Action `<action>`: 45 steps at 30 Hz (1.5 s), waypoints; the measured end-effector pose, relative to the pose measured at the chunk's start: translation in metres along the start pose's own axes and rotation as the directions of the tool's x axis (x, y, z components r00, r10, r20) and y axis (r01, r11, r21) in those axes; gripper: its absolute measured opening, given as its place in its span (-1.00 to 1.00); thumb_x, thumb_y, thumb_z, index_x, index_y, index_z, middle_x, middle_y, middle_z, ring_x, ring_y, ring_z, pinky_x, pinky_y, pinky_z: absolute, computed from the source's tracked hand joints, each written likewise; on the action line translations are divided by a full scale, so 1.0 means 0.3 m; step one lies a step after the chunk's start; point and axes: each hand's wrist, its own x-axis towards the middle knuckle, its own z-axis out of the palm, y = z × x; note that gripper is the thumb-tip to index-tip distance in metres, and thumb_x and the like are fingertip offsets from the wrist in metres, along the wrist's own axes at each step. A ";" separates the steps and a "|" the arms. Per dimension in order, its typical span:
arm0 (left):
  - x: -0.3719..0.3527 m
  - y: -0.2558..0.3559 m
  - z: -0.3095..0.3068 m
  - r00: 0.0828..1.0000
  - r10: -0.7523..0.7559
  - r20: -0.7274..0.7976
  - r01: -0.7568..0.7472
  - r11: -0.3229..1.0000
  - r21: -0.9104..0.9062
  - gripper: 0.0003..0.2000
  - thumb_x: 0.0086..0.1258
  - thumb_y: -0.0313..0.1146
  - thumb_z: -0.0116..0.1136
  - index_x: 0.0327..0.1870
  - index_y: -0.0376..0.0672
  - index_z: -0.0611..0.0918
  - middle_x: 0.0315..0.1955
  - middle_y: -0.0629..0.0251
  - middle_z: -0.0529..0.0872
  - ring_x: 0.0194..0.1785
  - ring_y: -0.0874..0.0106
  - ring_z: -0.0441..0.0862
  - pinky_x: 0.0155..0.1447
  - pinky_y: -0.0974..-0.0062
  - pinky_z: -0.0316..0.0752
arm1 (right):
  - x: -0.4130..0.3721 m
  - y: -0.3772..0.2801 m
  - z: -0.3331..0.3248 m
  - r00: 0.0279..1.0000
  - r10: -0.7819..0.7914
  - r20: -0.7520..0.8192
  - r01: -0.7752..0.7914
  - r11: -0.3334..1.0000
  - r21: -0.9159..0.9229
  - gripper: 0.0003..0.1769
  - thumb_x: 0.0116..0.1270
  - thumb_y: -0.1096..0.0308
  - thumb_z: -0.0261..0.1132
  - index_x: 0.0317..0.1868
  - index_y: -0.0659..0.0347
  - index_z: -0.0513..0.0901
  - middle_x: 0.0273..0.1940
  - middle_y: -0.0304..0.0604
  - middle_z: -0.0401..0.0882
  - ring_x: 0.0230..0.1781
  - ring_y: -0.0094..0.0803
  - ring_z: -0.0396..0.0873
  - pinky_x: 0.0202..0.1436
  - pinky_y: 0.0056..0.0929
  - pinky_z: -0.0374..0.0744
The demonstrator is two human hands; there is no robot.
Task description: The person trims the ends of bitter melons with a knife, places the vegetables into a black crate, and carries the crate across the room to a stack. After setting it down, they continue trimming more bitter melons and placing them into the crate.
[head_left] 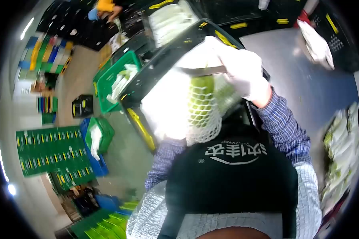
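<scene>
My right hand point(243, 73), in a white glove, is closed around a knife point(201, 71). Its dark blade points left across the upper end of a long green vegetable point(202, 99). A white foam net point(205, 129) sleeves the vegetable's lower part. On its left is my gloved left hand point(172, 126), gripping the netted vegetable; glare washes out its fingers. Both hands are over a black crate point(141, 83) with yellow handles, which has bright white material inside. Another pale green netted piece point(226, 97) shows blurred under my right wrist.
Left of the crate stands a green basket point(103, 89) with white netting and greens. White packs point(171, 22) fill a crate beyond. A metal table point(267, 44) bears a white cloth-like item point(315, 44). Netted vegetables point(341, 147) are piled at right. Another person point(105, 8) works at upper left.
</scene>
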 end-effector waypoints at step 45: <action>0.080 0.164 0.100 0.931 0.319 -0.176 -0.355 0.903 -0.243 -0.36 0.41 -0.51 0.19 0.49 -0.34 0.24 0.42 -0.02 0.38 0.45 0.30 0.38 0.50 0.34 0.30 | 0.019 -0.170 0.140 0.707 0.367 0.605 -0.660 0.651 0.376 -0.50 0.38 0.36 0.37 0.24 0.47 0.54 0.07 0.04 0.70 -0.02 -0.42 0.65 0.16 -0.42 0.58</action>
